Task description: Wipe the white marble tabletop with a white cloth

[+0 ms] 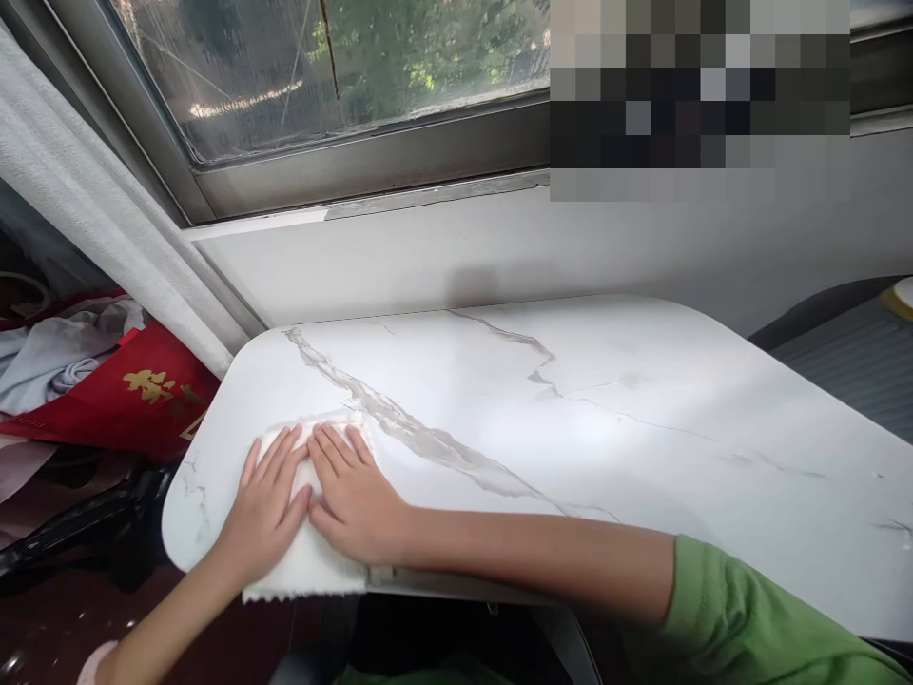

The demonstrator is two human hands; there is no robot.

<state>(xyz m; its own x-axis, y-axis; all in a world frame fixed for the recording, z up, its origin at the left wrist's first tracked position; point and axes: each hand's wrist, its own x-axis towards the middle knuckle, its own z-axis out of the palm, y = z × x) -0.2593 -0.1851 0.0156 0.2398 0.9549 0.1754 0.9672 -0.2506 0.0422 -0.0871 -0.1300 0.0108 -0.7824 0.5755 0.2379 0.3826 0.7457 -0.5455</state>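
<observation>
A white cloth [314, 566] with a ragged edge lies spread at the left end of a white marble-patterned table [606, 447], its near edge hanging past the tabletop. My left hand [267, 509] rests palm down on the cloth's left part, fingers stretched out. Beside it, my right hand [357, 504] presses flat on the cloth too, with its fingers extended. The two hands nearly touch at the thumbs and fingertips. Neither one grips the cloth; much of it is hidden under them.
Behind the table stand a pale wall [357, 271] and a metal-framed window [371, 162]. A light curtain [106, 190] hangs at the left, near a red bag [143, 400] with gold characters and grey fabric. At the right is a dark ribbed surface [842, 352]. A blurred patch covers the upper right.
</observation>
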